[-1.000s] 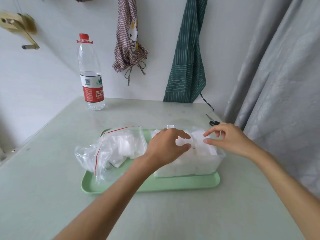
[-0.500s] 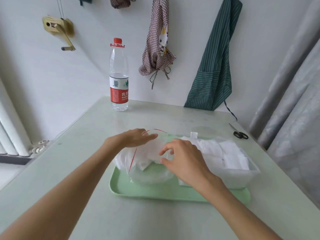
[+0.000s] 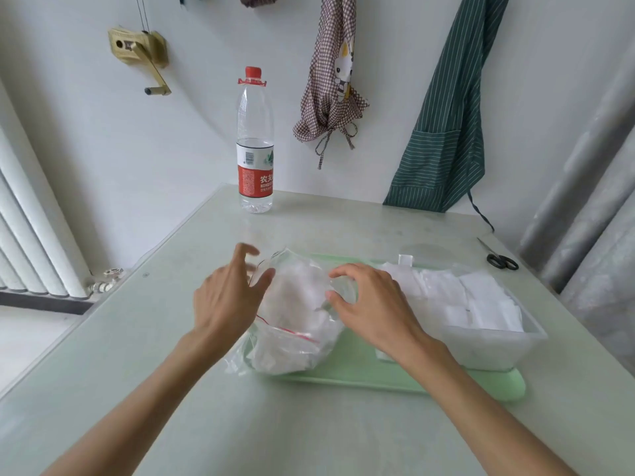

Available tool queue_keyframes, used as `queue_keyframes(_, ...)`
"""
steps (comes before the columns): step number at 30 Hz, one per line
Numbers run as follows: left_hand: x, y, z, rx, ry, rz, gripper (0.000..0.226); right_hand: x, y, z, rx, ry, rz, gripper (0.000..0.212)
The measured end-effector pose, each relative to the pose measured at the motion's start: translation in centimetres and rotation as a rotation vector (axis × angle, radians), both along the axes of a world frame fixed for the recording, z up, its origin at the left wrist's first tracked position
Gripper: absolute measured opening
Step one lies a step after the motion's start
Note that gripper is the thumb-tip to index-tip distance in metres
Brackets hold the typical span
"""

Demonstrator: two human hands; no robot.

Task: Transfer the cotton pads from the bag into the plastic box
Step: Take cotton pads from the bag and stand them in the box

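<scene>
two bare arms come in from the near edge. no sleeves cover them, all the way down to the wrists. the left hand (image 3: 226, 297) and the right hand (image 3: 374, 304) wear no gloves, rings, or watch.

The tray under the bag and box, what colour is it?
Pale mint green tray, clearest in the head view.

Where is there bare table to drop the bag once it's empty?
Bare table lies left of the green tray, between the left hand and the water bottle, and in front of the tray. The tray is crowded by the bag and plastic box; scissors sit far right.
</scene>
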State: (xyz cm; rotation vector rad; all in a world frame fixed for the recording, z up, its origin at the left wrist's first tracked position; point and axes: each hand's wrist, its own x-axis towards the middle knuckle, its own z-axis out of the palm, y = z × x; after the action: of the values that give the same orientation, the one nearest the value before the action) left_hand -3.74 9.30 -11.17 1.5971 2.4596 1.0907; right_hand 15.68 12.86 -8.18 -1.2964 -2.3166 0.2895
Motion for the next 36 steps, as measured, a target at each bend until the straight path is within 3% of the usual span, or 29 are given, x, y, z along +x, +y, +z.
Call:
queue_keyframes(3, 0.0, -2.0, 0.4, 0.257, 0.312, -0.184, 0.025, 0.7, -2.0, 0.0, 0.246, 0.031, 0.036, 0.017)
queue_keyframes(5, 0.0, -3.1, 0.2, 0.239, 0.413, -0.258, 0.015, 1.2, -3.1, -0.4, 0.199, -0.007, 0.049, 0.017)
queue_keyframes(6, 0.1, -3.5, 0.1, 0.209, 0.414, -0.267, 0.014, 1.4, -3.4, -0.8, 0.143, -0.026, 0.063, 0.020)
queue_keyframes(10, 0.3, -4.6, -0.7, -0.092, 0.315, -0.298, 0.078, 1.6, -4.0, -1.8, 0.071, -0.119, 0.074, 0.023)
queue_keyframes(13, -0.5, -5.0, -1.4, -0.259, 0.180, -0.425, 0.099, 0.9, -4.1, -1.7, 0.104, -0.127, 0.057, 0.021)
queue_keyframes(19, -0.1, -2.5, -1.3, -0.278, 0.144, -0.528, 0.101, -1.9, -1.5, -1.8, 0.139, -0.345, 0.024, 0.035)
queue_keyframes(21, 0.0, -1.3, -0.7, -0.289, 0.171, -0.546, 0.097, -2.6, -0.6, -2.2, 0.170, -0.420, -0.003, 0.030)
queue_keyframes(24, 0.1, 0.0, -0.2, -0.321, 0.256, -0.518, 0.095, -2.9, -0.3, -2.4, 0.316, -0.392, -0.033, 0.002)
queue_keyframes(27, 0.5, 0.5, 0.2, -0.355, 0.302, -0.446, 0.096, -2.4, -0.4, -2.3, 0.390, -0.268, -0.068, 0.018)
queue_keyframes(31, 1.3, 0.6, 0.2, -0.301, 0.292, -0.372, 0.095, -0.9, -1.1, -2.0, 0.440, -0.101, -0.015, 0.009)
queue_keyframes(34, 1.7, 0.0, -0.3, -0.275, 0.203, -0.374, 0.095, -0.3, -1.1, -1.7, 0.443, -0.165, -0.061, 0.014)
queue_keyframes(36, 1.9, -0.2, -0.5, -0.277, 0.147, -0.381, 0.096, -0.9, -0.8, -1.6, 0.434, -0.287, -0.086, 0.027)
